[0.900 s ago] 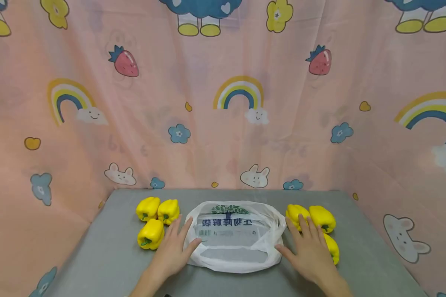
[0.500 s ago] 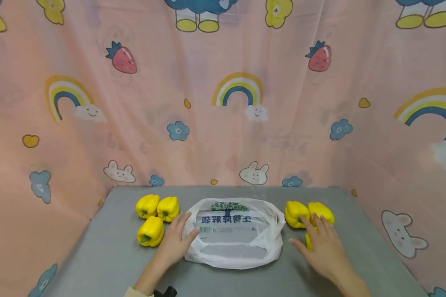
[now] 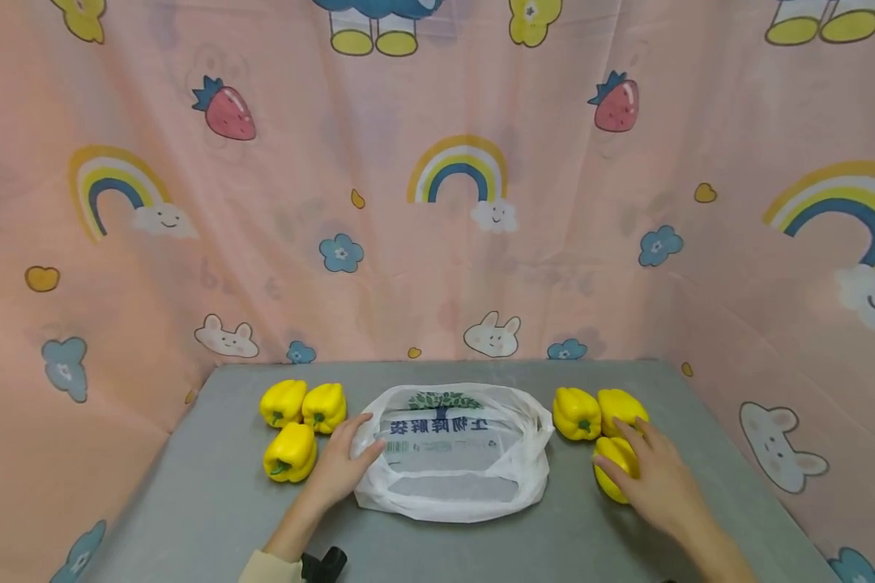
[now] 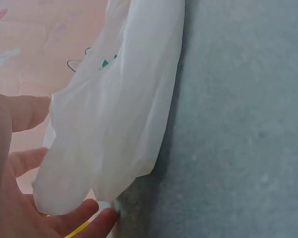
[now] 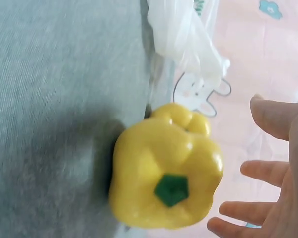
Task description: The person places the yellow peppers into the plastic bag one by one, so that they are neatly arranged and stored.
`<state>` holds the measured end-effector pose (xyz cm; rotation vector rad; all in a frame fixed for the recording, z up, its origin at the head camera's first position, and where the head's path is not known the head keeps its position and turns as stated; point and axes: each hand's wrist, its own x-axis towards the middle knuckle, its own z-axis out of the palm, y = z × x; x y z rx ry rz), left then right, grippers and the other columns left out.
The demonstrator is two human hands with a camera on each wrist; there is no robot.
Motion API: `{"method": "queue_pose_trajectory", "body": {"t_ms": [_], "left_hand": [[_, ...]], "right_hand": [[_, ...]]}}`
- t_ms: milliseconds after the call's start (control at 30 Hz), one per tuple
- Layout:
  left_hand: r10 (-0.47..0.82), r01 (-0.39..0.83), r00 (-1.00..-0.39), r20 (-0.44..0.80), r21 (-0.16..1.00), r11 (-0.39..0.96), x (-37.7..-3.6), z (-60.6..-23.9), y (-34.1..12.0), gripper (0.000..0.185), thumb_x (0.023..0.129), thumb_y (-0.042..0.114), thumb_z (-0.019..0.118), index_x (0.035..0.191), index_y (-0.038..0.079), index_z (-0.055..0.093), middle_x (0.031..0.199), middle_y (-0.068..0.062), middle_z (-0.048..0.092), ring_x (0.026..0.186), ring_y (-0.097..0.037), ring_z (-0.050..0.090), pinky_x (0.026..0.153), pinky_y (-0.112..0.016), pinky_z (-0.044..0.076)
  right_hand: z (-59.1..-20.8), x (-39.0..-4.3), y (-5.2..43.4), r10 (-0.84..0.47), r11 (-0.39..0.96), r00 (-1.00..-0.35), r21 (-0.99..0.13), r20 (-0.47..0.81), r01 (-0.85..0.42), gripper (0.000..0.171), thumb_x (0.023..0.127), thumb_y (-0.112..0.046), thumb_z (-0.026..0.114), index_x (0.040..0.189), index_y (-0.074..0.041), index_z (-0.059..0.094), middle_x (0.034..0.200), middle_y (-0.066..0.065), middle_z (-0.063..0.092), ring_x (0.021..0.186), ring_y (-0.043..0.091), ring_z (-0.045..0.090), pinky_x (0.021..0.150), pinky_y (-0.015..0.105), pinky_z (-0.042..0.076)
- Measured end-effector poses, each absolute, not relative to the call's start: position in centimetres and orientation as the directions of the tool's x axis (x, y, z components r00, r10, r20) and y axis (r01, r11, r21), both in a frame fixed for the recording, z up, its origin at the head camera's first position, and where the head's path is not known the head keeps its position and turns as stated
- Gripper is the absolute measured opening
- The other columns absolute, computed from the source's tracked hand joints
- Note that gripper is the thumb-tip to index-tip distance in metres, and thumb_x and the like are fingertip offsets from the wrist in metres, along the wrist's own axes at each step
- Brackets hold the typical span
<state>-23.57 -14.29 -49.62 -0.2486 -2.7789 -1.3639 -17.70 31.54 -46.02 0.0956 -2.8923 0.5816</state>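
A white plastic bag (image 3: 452, 506) with a green tree print and dark lettering lies mouth-up mid-table in the head view. My left hand (image 3: 339, 463) is at its left side, thumb and fingers spread beside the crumpled plastic (image 4: 94, 144). On the right, my right hand (image 3: 659, 482) reaches over the nearest yellow bell pepper (image 3: 612, 463), fingers apart and not curled round it. In the right wrist view this bell pepper (image 5: 164, 163) shows its green stem, with the fingers off to its right. Two more yellow peppers (image 3: 577, 414) sit just behind it.
Three yellow bell peppers (image 3: 290, 453) stand in a cluster left of the bag, close to the left hand. The grey tabletop (image 3: 437, 555) ends at a pink printed curtain (image 3: 408, 283) at the back and sides. A black device (image 3: 324, 564) sits at the left wrist.
My right hand has moved away from the bag's right side, rightward to the nearest right-hand pepper. The left hand has stayed at the bag. The head view has shifted slightly.
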Motion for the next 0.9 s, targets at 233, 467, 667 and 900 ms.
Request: {"method": "queue_pose_trajectory", "body": {"t_ms": [233, 467, 667, 900], "left_hand": [[0.148, 0.136, -0.987, 0.062, 0.811, 0.569, -23.8, -50.0, -14.6, 0.062, 0.097, 0.038, 0.068, 0.150, 0.015, 0.048, 0.155, -0.022, 0.039, 0.138, -0.045, 0.042, 0.110, -0.070, 0.031], [0.156, 0.104, -0.987, 0.027, 0.852, 0.513, -24.1, -50.4, -14.9, 0.060, 0.095, 0.030, 0.072, 0.148, 0.016, 0.050, 0.155, -0.022, 0.038, 0.139, -0.045, 0.039, 0.111, -0.071, 0.028], [0.145, 0.085, -0.989, 0.020, 0.886, 0.457, -24.3, -50.5, -15.1, 0.059, 0.093, 0.020, 0.075, 0.147, 0.012, 0.052, 0.154, -0.023, 0.040, 0.139, -0.043, 0.040, 0.113, -0.068, 0.028], [0.132, 0.063, -0.991, 0.005, 0.894, 0.444, -24.3, -50.5, -15.2, 0.059, 0.092, 0.016, 0.074, 0.147, 0.010, 0.052, 0.155, -0.024, 0.041, 0.139, -0.042, 0.041, 0.114, -0.065, 0.030]], "right_hand": [[-46.3, -17.9, 32.9, -0.004, 0.873, -0.992, -0.483, 0.125, -0.065, 0.076, 0.098, -0.055, 0.060, 0.147, 0.001, 0.044, 0.147, 0.038, 0.035, 0.130, 0.060, 0.035, 0.097, 0.080, 0.032], [-46.8, -18.2, 34.0, -0.012, 0.829, -0.999, -0.558, 0.049, -0.037, 0.074, 0.097, -0.056, 0.061, 0.147, -0.003, 0.046, 0.147, 0.033, 0.036, 0.131, 0.055, 0.036, 0.096, 0.078, 0.035], [-47.1, -18.5, 34.6, -0.028, 0.785, -0.999, -0.620, -0.033, -0.002, 0.075, 0.097, -0.055, 0.062, 0.148, -0.004, 0.044, 0.149, 0.034, 0.035, 0.132, 0.054, 0.037, 0.097, 0.074, 0.037], [-47.1, -18.9, 34.9, -0.038, 0.755, -0.990, -0.653, -0.134, 0.059, 0.080, 0.096, -0.056, 0.062, 0.150, -0.001, 0.040, 0.152, 0.035, 0.035, 0.135, 0.055, 0.036, 0.101, 0.073, 0.036]]}}
